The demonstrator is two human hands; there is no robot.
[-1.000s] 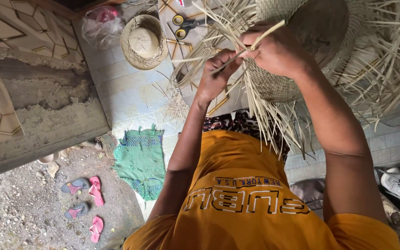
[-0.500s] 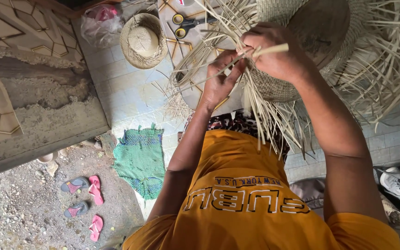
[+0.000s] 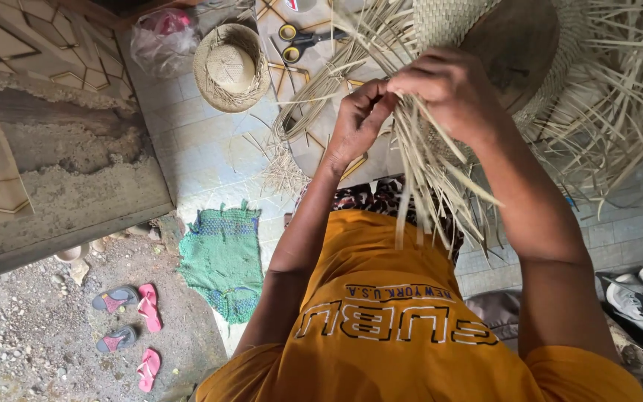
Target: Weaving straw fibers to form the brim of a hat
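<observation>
- home porch used for straw weaving; pale tiled floor (image 3: 202,149) meeting bare dirt yard (image 3: 31,342)
- finished straw hat (image 3: 231,68), scissors (image 3: 303,41), sandals (image 3: 132,327) lying about

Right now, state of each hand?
Left hand: closed, pinching pale straw strips.
Right hand: closed around the same strips, against the half-woven hat.

Clear plastic bag (image 3: 159,41) at the top left of the tiled floor (image 3: 210,160), just left of the small woven hat, crumpled, with pink and red contents showing through; block lettering (image 3: 392,321) printed across the orange shirt, dark outlined letters, a smaller dark line above it; no signs, no screens.
</observation>
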